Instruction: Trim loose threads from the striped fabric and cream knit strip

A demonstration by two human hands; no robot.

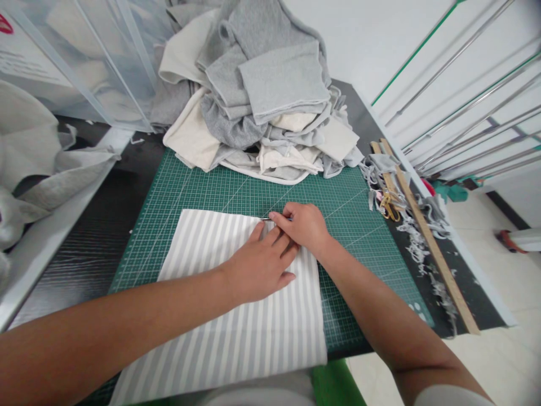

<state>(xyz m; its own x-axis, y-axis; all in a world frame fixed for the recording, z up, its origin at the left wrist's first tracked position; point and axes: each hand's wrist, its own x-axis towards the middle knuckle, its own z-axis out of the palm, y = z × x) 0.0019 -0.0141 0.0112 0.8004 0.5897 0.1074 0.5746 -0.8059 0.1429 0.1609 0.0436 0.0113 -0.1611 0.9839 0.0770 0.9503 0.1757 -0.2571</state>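
Note:
Grey-and-white striped fabric lies flat on a green cutting mat, its near edge hanging toward my body. My left hand rests on the fabric with fingers spread, pressing it down near the far edge. My right hand is closed just beyond those fingertips, at the fabric's far edge. From its fingers a slim, pointed metal tool sticks out to the left, its tip at the fabric edge. The rest of the tool is hidden in my grip, so its exact kind does not show.
A heap of grey and cream knit fabric pieces covers the mat's far end. On the right lie wooden strips, gold-handled scissors and scraps. A translucent bin stands at the far left; metal rods line the right side.

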